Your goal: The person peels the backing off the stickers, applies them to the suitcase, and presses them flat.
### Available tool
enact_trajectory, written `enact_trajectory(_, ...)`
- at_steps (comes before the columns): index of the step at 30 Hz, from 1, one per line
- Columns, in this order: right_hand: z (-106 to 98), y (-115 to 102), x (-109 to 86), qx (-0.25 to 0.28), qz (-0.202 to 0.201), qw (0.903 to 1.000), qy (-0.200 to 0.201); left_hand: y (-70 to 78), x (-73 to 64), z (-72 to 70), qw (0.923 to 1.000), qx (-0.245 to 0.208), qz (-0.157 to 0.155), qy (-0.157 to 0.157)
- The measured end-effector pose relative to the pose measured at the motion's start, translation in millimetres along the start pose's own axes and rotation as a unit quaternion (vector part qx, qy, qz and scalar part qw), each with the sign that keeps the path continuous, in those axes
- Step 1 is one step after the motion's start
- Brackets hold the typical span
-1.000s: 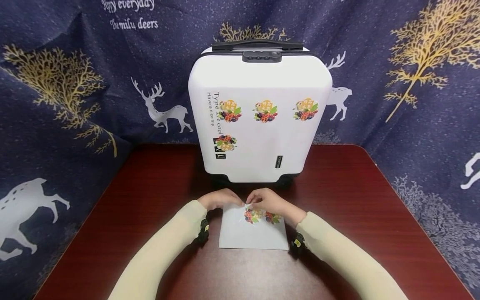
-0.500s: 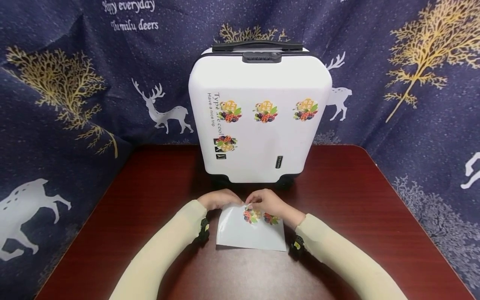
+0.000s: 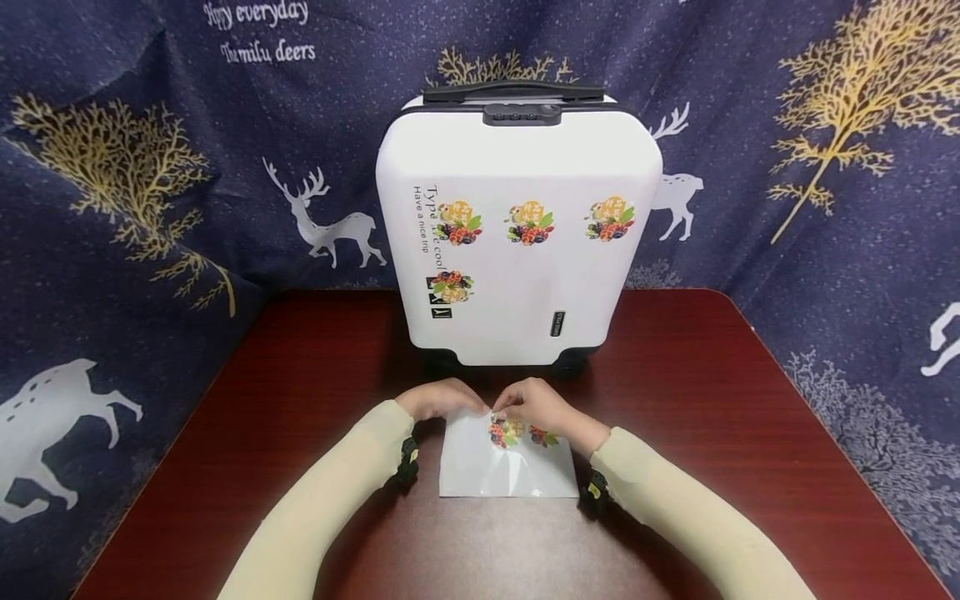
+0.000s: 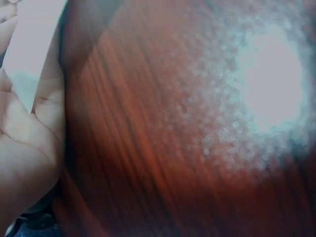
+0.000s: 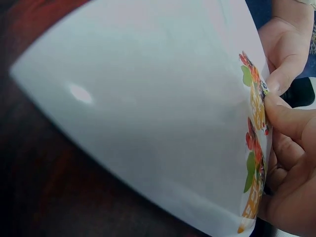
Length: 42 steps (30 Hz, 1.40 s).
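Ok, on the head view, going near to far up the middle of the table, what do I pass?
Sticker sheet → the two loose fruit stickers at its far edge, where the left hand and right hand hold it → bare table → white suitcase → deer-print cloth.

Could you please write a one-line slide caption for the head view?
Both hands, left hand and right hand, pinch a sticker sheet before a white suitcase.

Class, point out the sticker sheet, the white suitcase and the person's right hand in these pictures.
sticker sheet [image 3: 495, 471]: head view, bare glossy lower part.
white suitcase [image 3: 525, 292]: head view, plain front shell.
right hand [image 3: 542, 405]: head view, back of the hand.
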State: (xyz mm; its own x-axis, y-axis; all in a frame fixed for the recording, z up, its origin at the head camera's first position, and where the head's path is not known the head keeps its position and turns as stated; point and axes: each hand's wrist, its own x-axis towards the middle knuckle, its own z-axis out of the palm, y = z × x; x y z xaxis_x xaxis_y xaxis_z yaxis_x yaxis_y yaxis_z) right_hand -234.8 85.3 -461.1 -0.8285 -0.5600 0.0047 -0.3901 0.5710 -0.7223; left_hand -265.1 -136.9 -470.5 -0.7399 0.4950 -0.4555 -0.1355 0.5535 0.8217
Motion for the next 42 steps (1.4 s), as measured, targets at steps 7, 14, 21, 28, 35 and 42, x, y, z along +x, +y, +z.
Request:
enact_trajectory(7, 0.6, -0.7, 1.0, 0.0, 0.004, 1.0, -0.001, 0.2, -0.3, 1.4, 0.9997, 0.022, -0.001, 0.007)
enact_trajectory(14, 0.2, -1.6, -0.1, -0.001, 0.008, 1.0, -0.004, 1.8, -2.8, 2.4, 0.9998, 0.016, 0.005, 0.008)
enact_trajectory(21, -0.1, -1.4, -1.0, -0.01, 0.008, 0.9999, -0.002, 2.8, -2.0, 4.4, 0.9996, 0.022, 0.007, 0.015)
enact_trajectory(28, 0.6, -0.7, -1.0, -0.067, -0.029, 0.997, 0.026, 2.6, 1.0, 4.4, 0.9991, 0.035, 0.006, 0.025)
enact_trajectory(35, 0.9, -1.1, -1.9, -0.078, -0.026, 0.9963, 0.025, 2.2, 0.5, 4.3, 0.9989, 0.038, -0.002, 0.028)
enact_trajectory(42, 0.4, -2.3, -4.9, -0.054, 0.008, 0.9984, 0.011, 0.4, 0.9, 4.2, 0.9988, 0.041, -0.001, 0.028)
